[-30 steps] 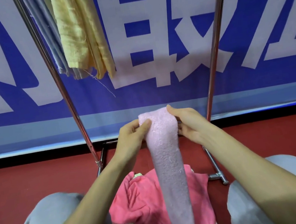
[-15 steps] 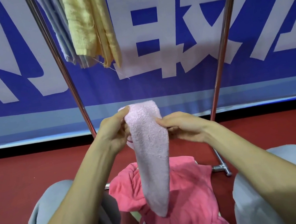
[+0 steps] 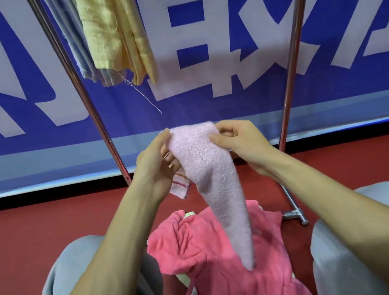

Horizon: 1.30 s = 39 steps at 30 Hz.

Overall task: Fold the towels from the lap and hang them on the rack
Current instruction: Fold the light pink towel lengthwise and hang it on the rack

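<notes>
**Pale pink towel held up over the lap, mid-fold**

On the lap lies a crumpled deep pink towel (image 3: 205,259), not yet folded. Above it, both hands hold the pale pink towel (image 3: 207,175) by its doubled top edge. The left hand (image 3: 155,163) pinches one corner and the right hand (image 3: 243,145) the other, each grip tight on the cloth, probably so the length hangs free and the fold evens out. Half a second ago no striped hem showed; now one dangles under the left hand. Beyond, a yellow towel (image 3: 107,26) already hangs on the rack (image 3: 84,95).
</notes>
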{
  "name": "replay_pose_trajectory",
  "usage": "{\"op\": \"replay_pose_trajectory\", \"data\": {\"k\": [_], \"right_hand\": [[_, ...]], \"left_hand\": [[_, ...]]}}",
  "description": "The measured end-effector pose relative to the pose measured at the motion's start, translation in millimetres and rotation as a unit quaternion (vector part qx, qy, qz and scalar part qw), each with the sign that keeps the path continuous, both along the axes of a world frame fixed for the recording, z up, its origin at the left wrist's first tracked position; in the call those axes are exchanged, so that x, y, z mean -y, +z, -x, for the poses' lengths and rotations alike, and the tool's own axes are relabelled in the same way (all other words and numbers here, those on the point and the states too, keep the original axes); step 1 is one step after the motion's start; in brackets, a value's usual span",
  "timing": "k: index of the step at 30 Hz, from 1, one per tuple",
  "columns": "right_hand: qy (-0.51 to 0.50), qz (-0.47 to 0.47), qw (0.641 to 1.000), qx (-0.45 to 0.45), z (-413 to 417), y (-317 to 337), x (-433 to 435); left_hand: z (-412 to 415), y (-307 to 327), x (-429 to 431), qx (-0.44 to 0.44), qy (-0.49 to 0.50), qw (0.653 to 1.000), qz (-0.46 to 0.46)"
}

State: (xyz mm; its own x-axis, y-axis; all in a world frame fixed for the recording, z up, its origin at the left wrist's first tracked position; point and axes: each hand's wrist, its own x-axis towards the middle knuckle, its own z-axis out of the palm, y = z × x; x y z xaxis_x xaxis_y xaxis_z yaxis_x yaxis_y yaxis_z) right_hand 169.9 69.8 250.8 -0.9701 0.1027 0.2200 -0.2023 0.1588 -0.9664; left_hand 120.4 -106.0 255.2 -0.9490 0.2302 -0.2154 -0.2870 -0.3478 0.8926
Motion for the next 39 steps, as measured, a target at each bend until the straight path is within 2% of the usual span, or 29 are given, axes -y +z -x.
{"op": "replay_pose_trajectory", "data": {"k": [6, 12, 14, 19, 25, 29, 31, 35, 39], "right_hand": [[-0.071, 0.075, 0.995, 0.004, -3, 13, -5], [-0.172, 0.147, 0.974, 0.030, 2, 16, -30], [-0.154, 0.183, 0.969, 0.053, 2, 16, -35], [-0.104, 0.321, 0.938, 0.078, 4, 8, -32], [0.030, 0.237, 0.964, 0.118, 4, -8, -8], [-0.041, 0.167, 0.981, 0.084, 4, -6, 4], [-0.056, 0.131, 0.988, 0.063, 3, -6, 6], [-0.057, 0.101, 0.992, 0.039, -1, -2, 8], [-0.073, 0.176, 0.980, 0.050, -1, 1, -1]], "left_hand": [[-23, -15, -21, -0.066, -0.151, 0.983, 0.075], [-35, -29, -37, -0.152, -0.172, 0.962, 0.149], [-36, -29, -41, -0.181, -0.169, 0.958, 0.145], [-25, -23, -37, -0.217, -0.090, 0.962, 0.139], [-16, -12, -23, -0.214, -0.032, 0.965, 0.149], [-4, -19, -13, -0.234, 0.037, 0.949, 0.208], [1, -24, -13, -0.214, 0.064, 0.951, 0.211], [1, -26, -14, -0.132, 0.031, 0.979, 0.151], [-8, -32, -20, -0.099, -0.049, 0.982, 0.154]]}}
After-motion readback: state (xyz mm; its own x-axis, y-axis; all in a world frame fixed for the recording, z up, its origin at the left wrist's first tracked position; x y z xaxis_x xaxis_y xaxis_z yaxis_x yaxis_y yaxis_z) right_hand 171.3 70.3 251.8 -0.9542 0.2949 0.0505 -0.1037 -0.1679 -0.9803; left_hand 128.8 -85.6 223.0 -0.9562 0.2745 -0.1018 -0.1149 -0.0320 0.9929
